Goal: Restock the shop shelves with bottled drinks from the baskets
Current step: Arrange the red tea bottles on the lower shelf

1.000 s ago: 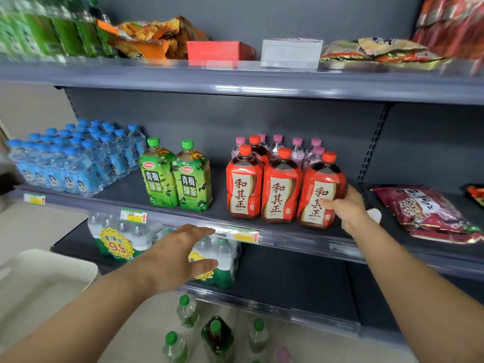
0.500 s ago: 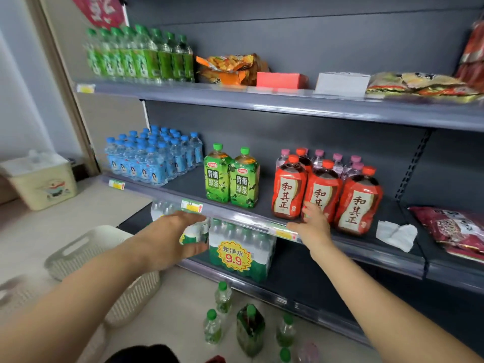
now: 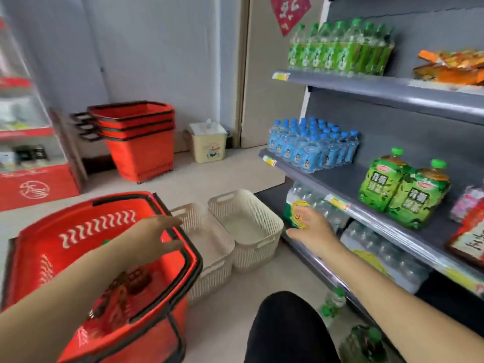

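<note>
One red basket [image 3: 86, 226] lies below left hand [image 3: 153, 238], fingers [image 3: 167, 222] spread; right hand [image 3: 313, 230] empty.

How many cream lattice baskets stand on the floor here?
2. One cream basket stands by the foot of the shelves; the second cream basket sits beside it, next to the red shopping basket. None seems hidden.

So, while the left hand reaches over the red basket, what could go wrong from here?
1. The left hand is close to the black handle of the red basket; it could catch there and tip the basket.
2. The floor bottles sit close beside the knee; a shift of the leg may knock them over.
</note>
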`<state>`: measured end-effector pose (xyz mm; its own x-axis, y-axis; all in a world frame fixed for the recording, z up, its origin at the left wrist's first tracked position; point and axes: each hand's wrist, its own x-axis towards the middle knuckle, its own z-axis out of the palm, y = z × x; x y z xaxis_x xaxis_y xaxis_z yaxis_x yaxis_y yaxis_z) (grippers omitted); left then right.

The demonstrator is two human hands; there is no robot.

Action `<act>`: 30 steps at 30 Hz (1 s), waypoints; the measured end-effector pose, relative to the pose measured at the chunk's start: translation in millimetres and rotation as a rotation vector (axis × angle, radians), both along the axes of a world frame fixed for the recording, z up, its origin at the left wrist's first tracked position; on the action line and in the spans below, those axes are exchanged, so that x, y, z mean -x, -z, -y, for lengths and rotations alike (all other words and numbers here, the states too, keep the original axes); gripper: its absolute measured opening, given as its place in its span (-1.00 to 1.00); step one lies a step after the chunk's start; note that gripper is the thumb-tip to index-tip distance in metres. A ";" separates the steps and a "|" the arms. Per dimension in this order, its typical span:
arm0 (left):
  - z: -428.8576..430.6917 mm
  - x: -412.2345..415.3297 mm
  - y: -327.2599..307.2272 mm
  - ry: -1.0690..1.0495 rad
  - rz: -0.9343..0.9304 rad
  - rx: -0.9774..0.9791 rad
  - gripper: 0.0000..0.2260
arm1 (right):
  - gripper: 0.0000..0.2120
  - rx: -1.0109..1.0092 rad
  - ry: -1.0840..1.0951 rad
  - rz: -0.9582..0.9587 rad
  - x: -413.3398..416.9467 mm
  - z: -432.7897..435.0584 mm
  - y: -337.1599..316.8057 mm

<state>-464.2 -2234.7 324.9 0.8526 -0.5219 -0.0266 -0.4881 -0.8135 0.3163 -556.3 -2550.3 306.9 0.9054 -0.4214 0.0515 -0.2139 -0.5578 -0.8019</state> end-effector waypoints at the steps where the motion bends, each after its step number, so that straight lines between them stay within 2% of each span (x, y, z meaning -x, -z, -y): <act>1: -15.3 -3.5 6.1 -0.034 -0.018 -0.012 -0.51 | -0.45 0.092 -0.060 -0.015 -9.0 -14.5 1.2; 4: -51.4 -10.6 25.8 -0.130 -0.067 -0.014 -0.51 | -0.46 0.373 -0.269 -0.071 -32.9 -52.7 8.0; 8: -91.6 -15.7 53.4 -0.223 -0.160 -0.006 -0.53 | -0.48 0.511 -0.454 -0.138 -63.7 -96.5 19.2; 13: -145.7 -33.9 84.5 -0.388 -0.246 0.030 -0.53 | -0.44 0.549 -0.570 -0.185 -102.5 -148.5 37.0; 20: -181.4 -56.9 125.2 -0.603 -0.183 0.344 -0.56 | -0.36 0.534 -0.757 -0.271 -170.5 -231.5 83.0; 26: -189.7 -83.8 126.5 -0.596 -0.004 0.286 -0.55 | -0.25 0.517 -0.982 -0.400 -217.4 -319.9 152.1; 30: -199.4 -87.6 142.9 -0.552 -0.099 0.129 -0.54 | -0.21 0.518 -1.162 -0.481 -231.0 -370.6 203.5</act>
<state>-376.6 -2035.3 182.0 0.9963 -0.0047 -0.0854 0.0346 -0.8909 0.4528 -325.3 -2179.7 103.4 0.6944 0.5620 -0.4495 0.3855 -0.8179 -0.4271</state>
